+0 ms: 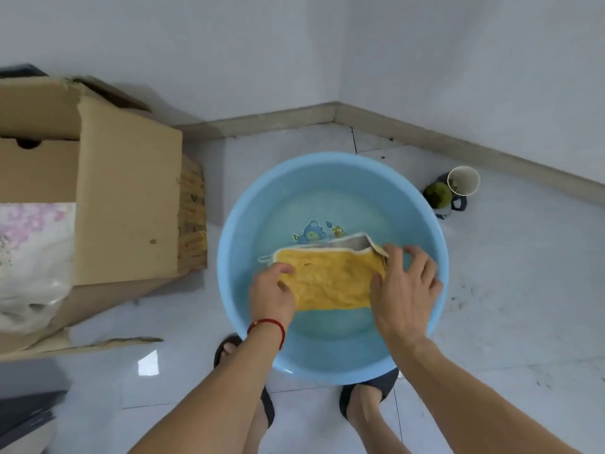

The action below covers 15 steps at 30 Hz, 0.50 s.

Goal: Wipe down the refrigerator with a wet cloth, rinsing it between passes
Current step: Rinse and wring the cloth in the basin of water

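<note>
A yellow cloth (330,280) with a white hem and a grey back is stretched out above the water in a round blue basin (242,221) on the floor. My left hand (273,290), with a red string at its wrist, grips the cloth's left edge. The cloth's right edge is held by my right hand (404,286), thumb on the yellow side and fingers spread behind it. The top right corner of the cloth is folded over and shows the grey side. No refrigerator is in view.
A large open cardboard box (127,198) stands to the left with a plastic bag (32,257) inside. A paper cup (463,180) and a green round object (437,194) sit by the right wall. My feet in dark slippers are under the basin's near rim.
</note>
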### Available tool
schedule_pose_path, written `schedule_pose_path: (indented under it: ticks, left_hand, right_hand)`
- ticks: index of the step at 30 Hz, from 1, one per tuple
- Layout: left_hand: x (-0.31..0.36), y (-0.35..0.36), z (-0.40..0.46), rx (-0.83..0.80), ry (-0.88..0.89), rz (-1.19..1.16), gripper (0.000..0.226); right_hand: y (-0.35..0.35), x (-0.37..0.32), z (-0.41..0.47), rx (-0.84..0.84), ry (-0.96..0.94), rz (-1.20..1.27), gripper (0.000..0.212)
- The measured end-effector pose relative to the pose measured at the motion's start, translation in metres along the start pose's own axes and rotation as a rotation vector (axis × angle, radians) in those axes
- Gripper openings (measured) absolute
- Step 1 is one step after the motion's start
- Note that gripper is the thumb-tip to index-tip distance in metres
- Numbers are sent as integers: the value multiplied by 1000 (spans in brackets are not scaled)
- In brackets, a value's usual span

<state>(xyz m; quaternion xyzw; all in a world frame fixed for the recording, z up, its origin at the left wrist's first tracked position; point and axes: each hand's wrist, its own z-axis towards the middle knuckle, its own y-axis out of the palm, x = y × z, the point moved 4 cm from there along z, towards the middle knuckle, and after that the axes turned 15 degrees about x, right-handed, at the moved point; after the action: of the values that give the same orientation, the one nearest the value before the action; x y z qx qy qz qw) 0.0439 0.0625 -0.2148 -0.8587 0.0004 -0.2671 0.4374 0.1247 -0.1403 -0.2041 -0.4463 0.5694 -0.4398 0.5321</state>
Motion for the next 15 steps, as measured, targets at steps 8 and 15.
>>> schedule_pose_path:
  ticks: [8, 15]
  left_hand:
    - [-19, 74, 24, -42, -377, 12, 54]
    - [-11, 94, 26, -112, -291, -96, 29]
  right_hand:
    - [89, -27, -19, -264, 267, 161, 66]
    - [101, -40, -17, -364, 640, 612, 51]
